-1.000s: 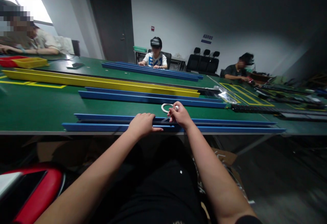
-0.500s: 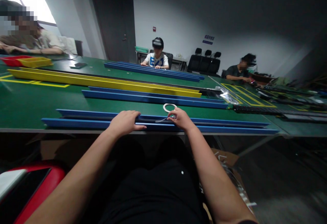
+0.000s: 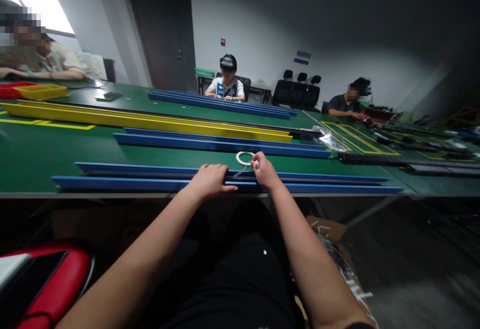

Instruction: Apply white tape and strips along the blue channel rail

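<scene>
Lengthwise in front of me lies a long blue channel with two raised walls and a dark groove between them. My left hand rests across it, open, fingers over the far side and thumb stretched out along the near wall. Just to the right, my right hand is closed in a pinch on white tape, above the channel. The thin white tape roll shows as a ring beside its fingertips. A short pale strip of the tape slants down from the fingers toward the groove.
Beyond lie another blue channel, a yellow channel and more blue channels. Clear plastic wrap and black strips are at right. Several people sit around the green table. A red stool stands lower left.
My left hand has slid right along the channel, closer to my right hand. My right hand has risen slightly and turned, still pinching the tape. The view has shifted a little.
</scene>
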The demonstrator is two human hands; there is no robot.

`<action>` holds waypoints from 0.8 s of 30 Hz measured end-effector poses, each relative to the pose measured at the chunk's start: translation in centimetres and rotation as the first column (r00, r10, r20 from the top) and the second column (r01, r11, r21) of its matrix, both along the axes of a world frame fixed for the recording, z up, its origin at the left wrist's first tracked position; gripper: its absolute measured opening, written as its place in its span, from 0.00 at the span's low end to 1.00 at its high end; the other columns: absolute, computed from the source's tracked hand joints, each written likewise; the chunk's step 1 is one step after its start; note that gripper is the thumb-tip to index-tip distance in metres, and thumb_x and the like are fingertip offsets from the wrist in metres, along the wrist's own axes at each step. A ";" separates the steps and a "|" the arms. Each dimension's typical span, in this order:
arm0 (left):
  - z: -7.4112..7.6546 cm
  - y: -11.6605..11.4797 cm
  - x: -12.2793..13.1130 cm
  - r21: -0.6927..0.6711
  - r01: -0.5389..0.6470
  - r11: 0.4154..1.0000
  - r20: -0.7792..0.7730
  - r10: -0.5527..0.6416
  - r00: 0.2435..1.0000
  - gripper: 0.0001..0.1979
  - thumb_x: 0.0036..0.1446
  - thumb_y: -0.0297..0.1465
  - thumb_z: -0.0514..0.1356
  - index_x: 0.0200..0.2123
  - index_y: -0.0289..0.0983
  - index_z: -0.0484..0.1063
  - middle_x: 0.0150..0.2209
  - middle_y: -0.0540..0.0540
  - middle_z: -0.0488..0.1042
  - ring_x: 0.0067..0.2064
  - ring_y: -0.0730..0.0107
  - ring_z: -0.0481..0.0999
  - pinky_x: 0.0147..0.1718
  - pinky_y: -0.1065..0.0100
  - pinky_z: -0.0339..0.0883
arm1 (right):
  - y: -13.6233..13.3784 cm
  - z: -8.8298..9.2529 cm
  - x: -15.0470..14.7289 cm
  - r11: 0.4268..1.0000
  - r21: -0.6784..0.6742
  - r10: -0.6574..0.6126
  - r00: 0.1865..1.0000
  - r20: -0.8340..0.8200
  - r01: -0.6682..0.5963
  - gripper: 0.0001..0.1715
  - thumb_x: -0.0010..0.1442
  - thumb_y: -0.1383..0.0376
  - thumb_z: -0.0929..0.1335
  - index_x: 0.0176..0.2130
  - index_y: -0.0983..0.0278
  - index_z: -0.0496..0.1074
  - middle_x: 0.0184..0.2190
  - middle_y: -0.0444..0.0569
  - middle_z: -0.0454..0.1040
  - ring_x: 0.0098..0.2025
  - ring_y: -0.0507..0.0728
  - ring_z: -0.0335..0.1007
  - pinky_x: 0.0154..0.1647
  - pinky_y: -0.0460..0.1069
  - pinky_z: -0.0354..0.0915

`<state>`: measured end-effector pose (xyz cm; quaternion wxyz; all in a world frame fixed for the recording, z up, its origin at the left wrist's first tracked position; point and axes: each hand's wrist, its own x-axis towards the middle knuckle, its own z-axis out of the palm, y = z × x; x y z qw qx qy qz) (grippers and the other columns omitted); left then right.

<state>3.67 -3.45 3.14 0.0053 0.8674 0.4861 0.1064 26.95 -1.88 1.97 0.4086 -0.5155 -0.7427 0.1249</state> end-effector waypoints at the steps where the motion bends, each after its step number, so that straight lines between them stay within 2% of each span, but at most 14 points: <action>1: -0.1 -0.1 0.9 0.012 -0.004 1.000 -0.003 0.004 1.000 0.37 0.50 0.61 0.55 0.51 0.39 0.68 0.51 0.36 0.74 0.53 0.48 0.71 0.53 0.54 0.57 | 0.0 0.0 0.0 1.000 0.013 0.003 1.000 -0.010 -0.003 0.12 0.61 0.67 0.60 0.46 0.62 0.66 0.35 0.47 0.71 0.34 0.54 0.66 0.38 0.48 0.61; 4: -0.4 -0.3 2.3 0.056 -0.034 0.998 -0.011 0.035 0.999 0.37 0.48 0.63 0.54 0.47 0.37 0.69 0.47 0.35 0.75 0.50 0.46 0.73 0.49 0.53 0.59 | 0.1 0.2 0.1 0.997 0.057 0.050 0.999 0.014 -0.051 0.20 0.59 0.71 0.59 0.50 0.62 0.67 0.43 0.50 0.72 0.41 0.55 0.68 0.45 0.50 0.62; 6: -0.6 -0.5 2.3 0.094 -0.043 0.995 -0.004 0.043 0.999 0.38 0.49 0.63 0.53 0.47 0.37 0.69 0.46 0.35 0.76 0.49 0.46 0.73 0.48 0.54 0.59 | -0.1 0.3 0.0 0.996 0.069 0.051 0.994 0.098 -0.058 0.18 0.58 0.71 0.59 0.46 0.61 0.70 0.42 0.49 0.72 0.43 0.56 0.67 0.47 0.50 0.61; 9: -0.7 -0.8 2.0 0.132 -0.050 0.990 0.012 0.049 0.999 0.38 0.49 0.64 0.52 0.47 0.38 0.70 0.45 0.36 0.76 0.48 0.47 0.74 0.48 0.55 0.59 | -0.7 0.4 -0.3 0.996 0.084 -0.009 0.969 0.246 -0.012 0.09 0.60 0.65 0.63 0.36 0.60 0.72 0.35 0.48 0.69 0.39 0.56 0.65 0.42 0.49 0.61; 11: -0.5 -0.9 2.0 0.121 -0.051 0.991 0.008 0.050 0.999 0.38 0.48 0.64 0.53 0.47 0.39 0.70 0.45 0.37 0.76 0.48 0.48 0.74 0.47 0.56 0.60 | -1.0 0.5 -0.5 0.995 0.101 -0.029 0.946 0.322 -0.004 0.06 0.60 0.61 0.65 0.35 0.60 0.71 0.34 0.48 0.68 0.37 0.55 0.64 0.39 0.48 0.60; 16: 0.2 -0.6 0.9 0.064 -0.053 0.997 -0.009 0.054 0.999 0.38 0.46 0.64 0.54 0.46 0.40 0.72 0.45 0.38 0.77 0.48 0.48 0.75 0.46 0.57 0.62 | -1.1 1.2 -0.7 0.993 0.076 0.054 0.915 0.400 -0.092 0.06 0.59 0.61 0.67 0.33 0.61 0.67 0.33 0.47 0.67 0.34 0.54 0.60 0.34 0.47 0.57; 20: 0.4 -0.1 -3.0 0.046 -0.081 0.996 -0.039 0.082 0.996 0.40 0.46 0.65 0.54 0.50 0.41 0.71 0.48 0.39 0.77 0.50 0.48 0.75 0.48 0.57 0.62 | -0.6 2.0 -0.1 0.989 0.022 0.139 0.958 0.252 -0.149 0.09 0.58 0.62 0.65 0.27 0.62 0.62 0.27 0.43 0.64 0.30 0.52 0.58 0.31 0.47 0.54; 24: 0.3 0.4 -6.5 0.047 -0.105 0.993 -0.063 0.107 0.992 0.41 0.46 0.63 0.55 0.54 0.41 0.69 0.52 0.39 0.76 0.52 0.48 0.74 0.49 0.57 0.62 | -0.1 1.6 0.8 0.970 -0.145 0.179 0.975 -0.135 -0.198 0.15 0.58 0.54 0.66 0.28 0.61 0.60 0.19 0.38 0.60 0.22 0.50 0.55 0.24 0.45 0.52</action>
